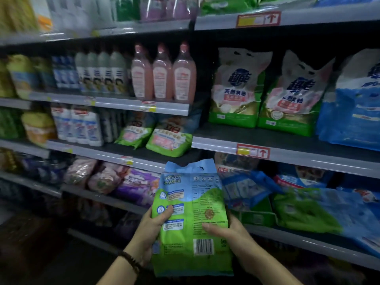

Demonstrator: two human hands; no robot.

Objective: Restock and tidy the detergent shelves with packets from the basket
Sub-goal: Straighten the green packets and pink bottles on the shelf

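Note:
I hold a green and light-blue detergent packet (191, 214) upright in front of the shelves, its back side with the barcode facing me. My left hand (152, 229) grips its left edge, a bead bracelet on the wrist. My right hand (230, 235) clasps its right edge. Behind the packet, the lower shelf (308, 241) carries blue and green detergent packets (304, 210) lying in a loose heap. The shelf above (287, 155) has two upright green and white detergent bags (236, 89) and a blue bag (353, 112). No basket is in view.
To the left, shelves carry pink bottles (164, 75), white bottles (78, 126), two small green packets (168, 140) and purple and pink packets (115, 177). Red price tags (253, 151) sit on the shelf rails. The floor below left is dark.

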